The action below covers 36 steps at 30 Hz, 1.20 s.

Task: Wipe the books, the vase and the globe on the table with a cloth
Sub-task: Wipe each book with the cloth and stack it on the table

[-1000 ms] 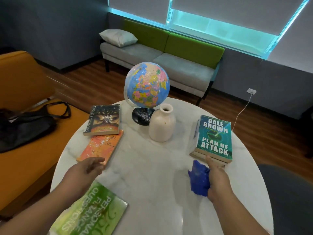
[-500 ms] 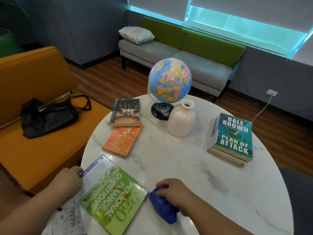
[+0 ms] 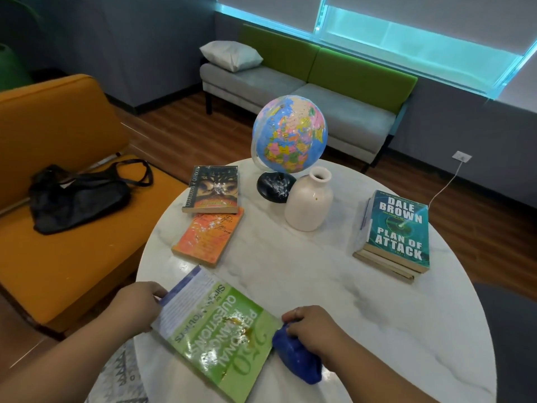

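A green book [image 3: 218, 335] lies at the near edge of the round marble table [image 3: 334, 286], with brown stains on its cover. My left hand [image 3: 139, 303] holds its left corner. My right hand [image 3: 313, 327] grips a crumpled blue cloth [image 3: 296, 359] at the book's right edge. An orange book [image 3: 209, 235] and a dark book [image 3: 213, 189] lie at the left. The globe [image 3: 290, 135] and cream vase [image 3: 309, 200] stand at the back. A teal book [image 3: 398, 228] tops a stack at the right.
An orange sofa [image 3: 58, 199] with a black bag [image 3: 75, 193] stands left of the table. A green and grey couch [image 3: 305, 82] with a pillow sits under the window. A cable runs to a wall socket [image 3: 462, 156] at the right.
My right hand carried the blue cloth from beside the teal book stack to the green book's right edge. My left hand moved from beside the orange book onto the green book's corner.
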Available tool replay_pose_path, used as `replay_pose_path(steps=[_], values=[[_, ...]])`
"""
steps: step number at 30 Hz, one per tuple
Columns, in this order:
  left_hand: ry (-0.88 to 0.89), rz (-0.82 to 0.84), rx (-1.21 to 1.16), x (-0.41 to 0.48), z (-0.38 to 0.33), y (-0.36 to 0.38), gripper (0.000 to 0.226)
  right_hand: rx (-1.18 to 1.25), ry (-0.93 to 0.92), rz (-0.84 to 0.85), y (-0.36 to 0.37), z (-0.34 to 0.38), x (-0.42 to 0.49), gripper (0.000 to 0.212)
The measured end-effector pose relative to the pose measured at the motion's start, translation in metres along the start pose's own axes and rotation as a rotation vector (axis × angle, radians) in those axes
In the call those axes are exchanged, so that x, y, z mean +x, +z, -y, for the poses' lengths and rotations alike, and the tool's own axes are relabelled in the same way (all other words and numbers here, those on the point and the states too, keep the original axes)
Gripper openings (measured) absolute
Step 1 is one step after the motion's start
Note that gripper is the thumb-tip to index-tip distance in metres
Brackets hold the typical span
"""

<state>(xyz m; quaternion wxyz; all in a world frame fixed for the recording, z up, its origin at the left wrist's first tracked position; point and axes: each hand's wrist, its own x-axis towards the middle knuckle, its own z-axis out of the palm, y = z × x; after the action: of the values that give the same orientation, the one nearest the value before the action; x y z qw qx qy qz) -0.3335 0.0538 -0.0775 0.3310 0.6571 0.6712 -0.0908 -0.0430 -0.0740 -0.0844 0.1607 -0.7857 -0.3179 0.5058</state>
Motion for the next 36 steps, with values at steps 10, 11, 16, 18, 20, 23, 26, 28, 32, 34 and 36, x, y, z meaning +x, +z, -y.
replay_pose_path(steps=[10,11,16,18,20,23,26,28,32,34,36], values=[[0.000,0.276,-0.614,-0.036,-0.091,0.045,0.022,-0.026,0.111,-0.290,-0.093,-0.038,0.009,0.026],[0.003,0.291,-0.642,-0.036,-0.099,0.052,0.024,-0.033,0.114,-0.320,-0.101,-0.043,0.009,0.026],[0.069,0.302,-0.588,-0.035,-0.118,0.076,0.039,-0.053,0.047,-0.506,-0.130,-0.054,-0.004,0.028],[0.144,0.258,-0.487,-0.034,-0.117,0.080,0.047,-0.040,-0.006,-0.550,-0.133,-0.053,-0.012,0.029],[0.259,0.178,-0.300,-0.032,-0.117,0.080,0.057,0.000,-0.033,-0.552,-0.128,-0.052,-0.021,0.030],[0.423,0.078,-0.119,-0.034,-0.118,0.078,0.062,-0.050,-0.074,-0.517,-0.108,-0.057,-0.026,0.028],[0.589,0.055,0.091,-0.035,-0.119,0.076,0.065,-0.323,-0.137,-0.417,-0.081,-0.071,-0.023,0.031],[0.639,0.056,0.194,-0.034,-0.120,0.075,0.068,-0.388,-0.169,-0.393,-0.073,-0.079,-0.019,0.033],[0.676,0.049,0.301,-0.030,-0.122,0.077,0.069,-0.346,-0.172,-0.476,-0.073,-0.082,-0.010,0.018],[0.678,0.039,0.331,-0.027,-0.122,0.079,0.071,-0.448,-0.179,-0.431,-0.072,-0.082,-0.014,0.005],[0.683,0.022,0.355,-0.025,-0.122,0.080,0.072,-0.499,-0.196,-0.402,-0.072,-0.082,-0.015,0.009]])
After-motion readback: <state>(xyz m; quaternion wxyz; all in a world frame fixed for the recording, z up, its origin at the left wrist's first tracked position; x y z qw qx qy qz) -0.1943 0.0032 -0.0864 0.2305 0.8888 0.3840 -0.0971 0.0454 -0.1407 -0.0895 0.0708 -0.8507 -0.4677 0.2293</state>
